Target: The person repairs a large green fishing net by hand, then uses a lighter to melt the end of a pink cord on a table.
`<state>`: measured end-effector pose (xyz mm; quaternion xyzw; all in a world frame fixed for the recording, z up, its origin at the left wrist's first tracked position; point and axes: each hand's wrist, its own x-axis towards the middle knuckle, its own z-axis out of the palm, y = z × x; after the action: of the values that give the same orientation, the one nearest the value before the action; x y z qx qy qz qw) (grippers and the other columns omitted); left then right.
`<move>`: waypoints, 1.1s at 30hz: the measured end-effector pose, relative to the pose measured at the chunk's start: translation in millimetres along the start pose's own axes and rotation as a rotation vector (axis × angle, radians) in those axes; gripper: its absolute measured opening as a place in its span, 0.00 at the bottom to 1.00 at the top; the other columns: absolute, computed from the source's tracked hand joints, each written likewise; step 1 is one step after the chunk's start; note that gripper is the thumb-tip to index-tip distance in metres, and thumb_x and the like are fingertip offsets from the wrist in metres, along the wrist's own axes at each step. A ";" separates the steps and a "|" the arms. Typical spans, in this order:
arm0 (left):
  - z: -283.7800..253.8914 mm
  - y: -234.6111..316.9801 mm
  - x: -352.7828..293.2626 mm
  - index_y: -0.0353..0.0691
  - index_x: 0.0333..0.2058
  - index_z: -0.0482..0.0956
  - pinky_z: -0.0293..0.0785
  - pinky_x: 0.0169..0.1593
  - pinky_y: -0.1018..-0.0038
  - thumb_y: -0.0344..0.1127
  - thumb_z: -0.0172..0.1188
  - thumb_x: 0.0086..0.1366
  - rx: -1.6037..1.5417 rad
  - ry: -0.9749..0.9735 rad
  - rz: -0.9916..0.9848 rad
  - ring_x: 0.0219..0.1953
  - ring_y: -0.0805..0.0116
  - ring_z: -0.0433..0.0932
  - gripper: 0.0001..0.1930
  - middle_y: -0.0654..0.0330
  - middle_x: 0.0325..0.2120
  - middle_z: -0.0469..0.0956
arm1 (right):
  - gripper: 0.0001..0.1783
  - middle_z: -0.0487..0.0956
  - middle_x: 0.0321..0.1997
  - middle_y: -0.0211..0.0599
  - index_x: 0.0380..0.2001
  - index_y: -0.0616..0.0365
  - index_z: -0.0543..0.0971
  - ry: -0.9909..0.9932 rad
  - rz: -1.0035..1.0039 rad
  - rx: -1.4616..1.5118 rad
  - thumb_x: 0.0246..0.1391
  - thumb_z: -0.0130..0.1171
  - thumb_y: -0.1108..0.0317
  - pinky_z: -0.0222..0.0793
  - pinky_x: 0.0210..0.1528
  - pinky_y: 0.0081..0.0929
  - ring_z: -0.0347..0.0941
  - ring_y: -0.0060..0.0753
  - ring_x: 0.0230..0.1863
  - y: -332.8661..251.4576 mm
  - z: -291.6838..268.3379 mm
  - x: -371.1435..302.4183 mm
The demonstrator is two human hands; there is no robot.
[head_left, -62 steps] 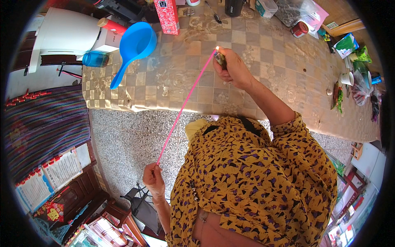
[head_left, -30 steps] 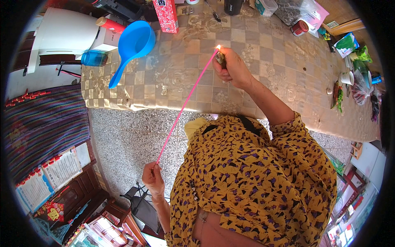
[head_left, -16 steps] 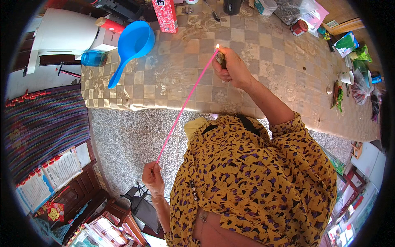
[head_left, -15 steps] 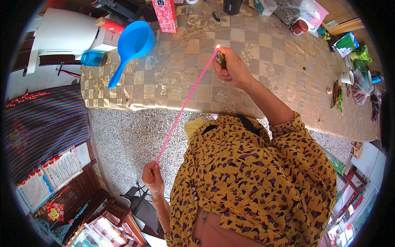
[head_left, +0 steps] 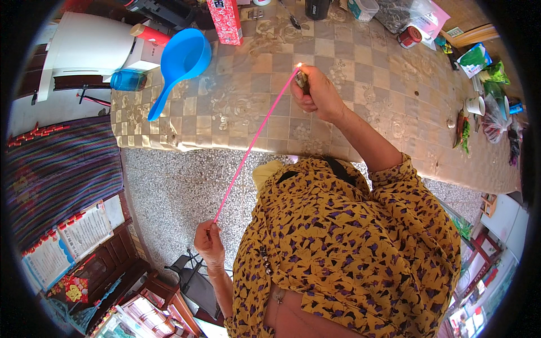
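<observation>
A long thin pink incense stick (head_left: 251, 145) slants from lower left to upper right. My left hand (head_left: 209, 239) pinches its lower end in front of the speckled floor. Above the table, my right hand (head_left: 315, 93) is closed around a lighter (head_left: 302, 82), of which only the dark body shows between the fingers. A small bright flame (head_left: 298, 66) burns at the lighter's top, right at the stick's upper tip.
A patterned cloth covers the table (head_left: 248, 112). On it are a blue dipper (head_left: 186, 55), a blue jar (head_left: 128, 80), a red box (head_left: 224, 21), a red-labelled jar (head_left: 409, 37) and a white cup (head_left: 475, 105). A dark folding chair (head_left: 196, 288) stands at lower left.
Almost nothing differs. The flame at the stick's tip looks slightly smaller and both hands hold their places.
</observation>
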<state>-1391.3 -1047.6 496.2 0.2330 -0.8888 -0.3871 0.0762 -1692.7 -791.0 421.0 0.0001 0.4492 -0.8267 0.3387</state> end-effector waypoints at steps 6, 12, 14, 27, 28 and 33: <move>-0.1 2.5 1.8 0.35 0.29 0.73 0.56 0.22 0.84 0.29 0.50 0.63 0.037 -0.004 -0.008 0.19 0.84 0.62 0.06 0.67 0.18 0.69 | 0.30 0.50 0.07 0.20 0.10 0.52 0.61 0.016 0.021 -0.004 0.59 0.30 0.46 0.38 0.12 0.18 0.43 0.17 0.09 -0.9 0.0 -0.5; 0.2 3.8 3.6 0.34 0.30 0.73 0.57 0.23 0.84 0.28 0.50 0.63 0.021 -0.004 -0.005 0.20 0.83 0.63 0.05 0.67 0.19 0.69 | 0.32 0.51 0.07 0.20 0.11 0.52 0.61 0.014 0.045 0.044 0.59 0.28 0.42 0.38 0.12 0.18 0.42 0.16 0.09 2.7 -2.0 -0.2; 0.6 6.8 5.6 0.34 0.30 0.73 0.57 0.23 0.84 0.28 0.50 0.63 0.015 -0.013 0.005 0.20 0.83 0.63 0.05 0.67 0.19 0.69 | 0.33 0.51 0.08 0.21 0.12 0.53 0.62 0.015 0.071 0.080 0.58 0.27 0.38 0.37 0.11 0.17 0.42 0.16 0.09 7.3 -4.4 0.4; 1.5 1.5 10.5 0.34 0.30 0.73 0.59 0.24 0.84 0.27 0.49 0.64 -0.016 -0.022 -0.009 0.21 0.82 0.65 0.05 0.66 0.19 0.70 | 0.31 0.63 0.17 0.25 0.36 0.53 0.71 0.251 0.044 0.091 0.58 0.27 0.39 0.46 0.17 0.18 0.52 0.17 0.15 38.7 -37.0 2.8; 1.3 1.3 10.9 0.34 0.30 0.73 0.59 0.25 0.84 0.27 0.49 0.64 -0.013 -0.023 -0.011 0.22 0.82 0.65 0.05 0.66 0.19 0.70 | 0.30 0.65 0.19 0.25 0.39 0.52 0.70 0.293 0.014 0.050 0.59 0.28 0.40 0.48 0.18 0.18 0.53 0.18 0.16 40.0 -39.8 3.0; 3.1 1.6 12.6 0.34 0.30 0.73 0.60 0.25 0.84 0.27 0.50 0.63 -0.019 -0.012 -0.028 0.22 0.82 0.65 0.05 0.66 0.19 0.70 | 0.23 0.68 0.23 0.25 0.40 0.54 0.71 0.388 -0.077 -0.153 0.59 0.32 0.50 0.55 0.24 0.17 0.60 0.19 0.22 35.0 -48.2 -4.8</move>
<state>-1404.0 -1050.6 494.7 0.2423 -0.8822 -0.3981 0.0678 -1684.0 -765.3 367.7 0.1164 0.5671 -0.7870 0.2132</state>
